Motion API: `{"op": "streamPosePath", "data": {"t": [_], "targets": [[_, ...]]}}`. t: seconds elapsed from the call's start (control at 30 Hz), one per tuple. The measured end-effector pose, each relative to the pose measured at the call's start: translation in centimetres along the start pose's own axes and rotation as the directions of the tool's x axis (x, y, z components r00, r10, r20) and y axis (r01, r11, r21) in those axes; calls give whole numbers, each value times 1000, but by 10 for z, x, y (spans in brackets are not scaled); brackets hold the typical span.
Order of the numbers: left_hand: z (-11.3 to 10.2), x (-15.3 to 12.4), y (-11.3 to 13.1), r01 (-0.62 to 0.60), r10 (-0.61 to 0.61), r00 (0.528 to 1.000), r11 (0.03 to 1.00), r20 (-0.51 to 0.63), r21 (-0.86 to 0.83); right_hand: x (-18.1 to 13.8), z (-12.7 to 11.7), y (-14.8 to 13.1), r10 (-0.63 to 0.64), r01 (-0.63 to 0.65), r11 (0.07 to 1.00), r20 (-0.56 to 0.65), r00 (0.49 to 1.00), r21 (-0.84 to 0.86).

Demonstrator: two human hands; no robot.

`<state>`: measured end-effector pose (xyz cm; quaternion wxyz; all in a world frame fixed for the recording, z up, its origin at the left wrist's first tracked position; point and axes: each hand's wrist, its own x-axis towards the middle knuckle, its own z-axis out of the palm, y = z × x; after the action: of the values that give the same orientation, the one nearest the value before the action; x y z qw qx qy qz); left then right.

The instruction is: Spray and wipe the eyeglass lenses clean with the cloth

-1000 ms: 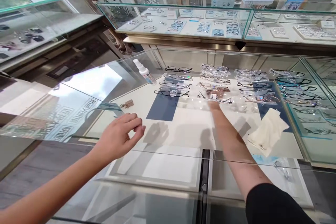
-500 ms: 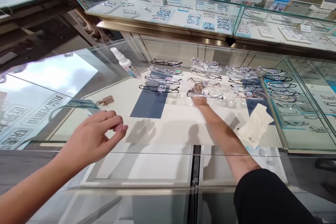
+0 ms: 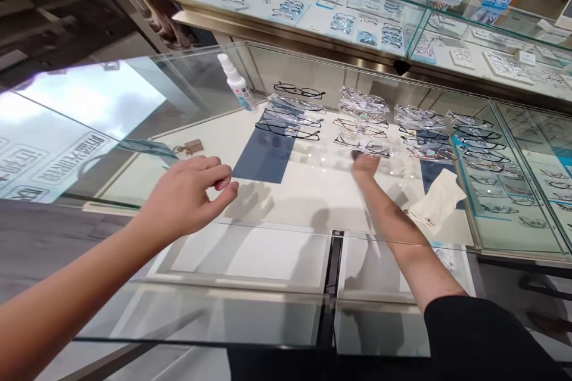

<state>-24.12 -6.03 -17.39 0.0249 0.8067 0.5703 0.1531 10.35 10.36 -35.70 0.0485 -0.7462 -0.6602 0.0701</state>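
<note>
My left hand [image 3: 190,196] hovers over the near left of the glass showcase, holding nothing. Its fingers are loosely curled, with a gap to the thumb. My right hand [image 3: 366,165] is over the cream display surface, just in front of a clear-lensed pair of eyeglasses [image 3: 363,144] at the near end of its column. Its fingertips are hard to make out, and I cannot tell whether they touch that frame. Behind lies a brownish pair of eyeglasses [image 3: 360,127]. Dark-framed eyeglasses [image 3: 287,130] lie to the left, and another column of eyeglasses [image 3: 429,152] to the right.
A white spray bottle [image 3: 239,86] stands at the back left. A cream cloth [image 3: 440,199] lies right of my right forearm. A small brown item [image 3: 193,146] sits beyond my left hand. Blue eyeglass trays [image 3: 476,208] are at the right. Another glass showcase [image 3: 286,33] runs behind.
The view has shifted, so the showcase appears higher and further right. My right hand has drawn back slightly towards me from the front eyeglasses. My left hand keeps its curled shape.
</note>
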Motion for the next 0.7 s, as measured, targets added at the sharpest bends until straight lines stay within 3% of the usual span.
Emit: {"op": "streamPosePath", "data": {"t": [0.13, 0.2, 0.27, 0.37, 0.43, 0.6, 0.7], "targets": [[-3, 2, 3, 7, -7, 1000, 1000, 23, 2, -24, 22, -89, -233, 228, 970, 47, 971, 87], [-7, 4, 6, 55, -55, 998, 998, 32, 0, -38, 27, -112, -387, 377, 916, 54, 920, 135], [-10, 4, 9, 142, -142, 990, 990, 23, -12, -50, 28, -114, -508, 492, 853, 57, 860, 175], [-12, 4, 12, 289, -288, 957, 957, 14, -35, -59, 24, -80, -591, 572, 796, 52, 805, 200], [-13, 4, 14, 361, -361, 933, 932, 2, -42, -60, 17, -41, -587, 569, 799, 50, 808, 194], [-13, 4, 20, 450, -453, 890, 891, -47, -61, -55, -6, 72, -479, 472, 872, 33, 877, 129], [-14, 6, 24, 464, -467, 882, 884, -57, -61, -56, -16, 123, -363, 362, 929, 1, 932, 78]]}}
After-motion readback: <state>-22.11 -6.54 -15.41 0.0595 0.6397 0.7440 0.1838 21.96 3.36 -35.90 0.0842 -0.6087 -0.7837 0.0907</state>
